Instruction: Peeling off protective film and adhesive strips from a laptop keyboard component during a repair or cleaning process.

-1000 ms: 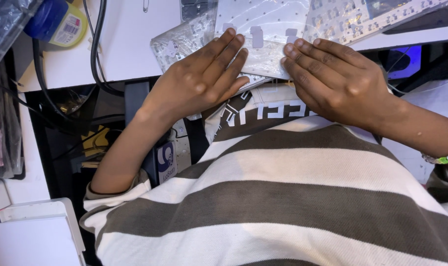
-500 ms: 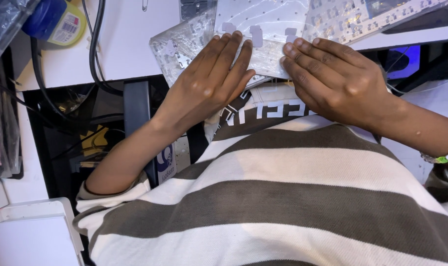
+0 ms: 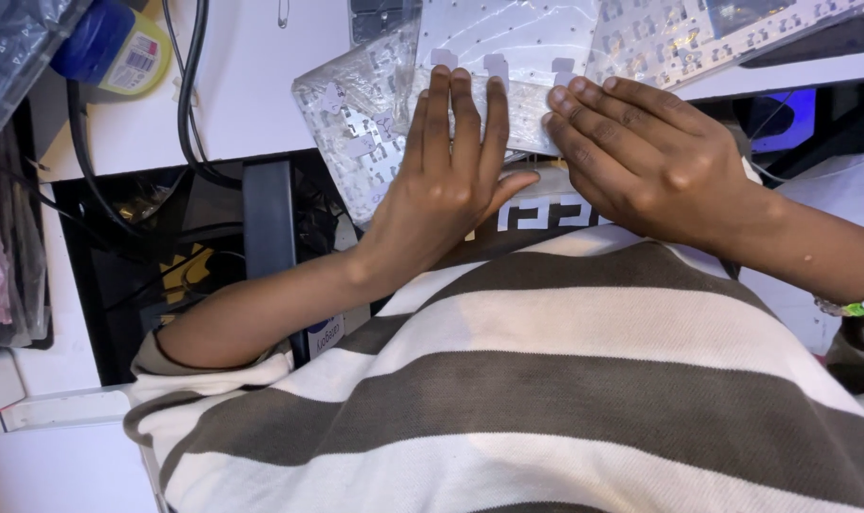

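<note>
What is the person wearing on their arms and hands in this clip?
Both hands, left hand and right hand, are bare: no gloves or rings visible. The striped shirt, cream and dark brown, has short sleeves. A beaded bracelet with green and white beads circles the right wrist.

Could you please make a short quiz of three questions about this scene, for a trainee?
1. True or false: the left hand lies flat, fingers together, on the clear plastic sheet.
2. Which is at the top left of the desk? A) a blue-capped bottle B) a red mug C) a pair of scissors
3. What does the right hand press with its fingertips?

Key: 1 true. 2 A. 3 The near edge of the same clear plastic sheet, beside the left hand.
</note>
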